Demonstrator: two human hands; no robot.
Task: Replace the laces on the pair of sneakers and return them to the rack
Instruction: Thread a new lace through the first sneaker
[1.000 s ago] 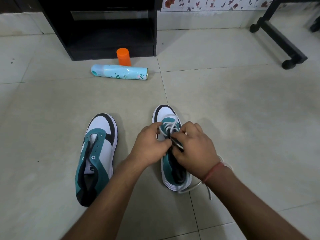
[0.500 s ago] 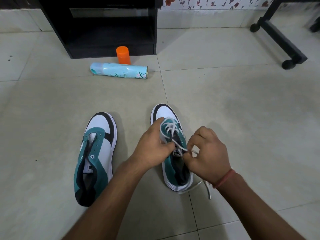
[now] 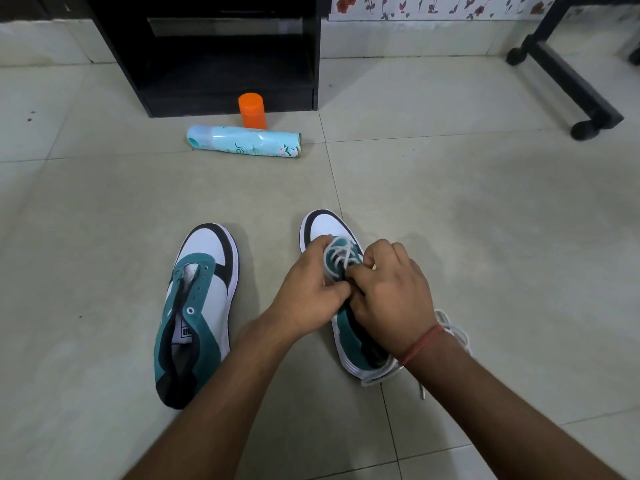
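Since half a second ago, your right hand (image 3: 391,289) has come back in from its outward pull and now sits over the eyelets again, knuckles up, fingers curled against the lace (image 3: 337,254).

Head view, the only one:
- Your left hand (image 3: 308,289) grips the right-side sneaker (image 3: 320,228) at the tongue edge, thumb and forefinger pinched near the lace crossings. The right hand looks to pinch the lace too; the exact contact is hidden between the hands.
- White lace crosses the lower eyelets only. Its loose tail (image 3: 453,332) trails out by your right wrist and onto the floor tiles (image 3: 485,237) beside the heel.
- The left-side sneaker (image 3: 197,306) lies just beside, eyelets bare, no lace in it.
- A black rack (image 3: 221,64) stands well apart at the wall. A blue spray can (image 3: 244,142) lies in front of it, with an orange cap (image 3: 252,110) behind.

Judgement: first shoe partly laced, upper eyelets left. Second shoe not begun. Neither shoe is on the rack yet.
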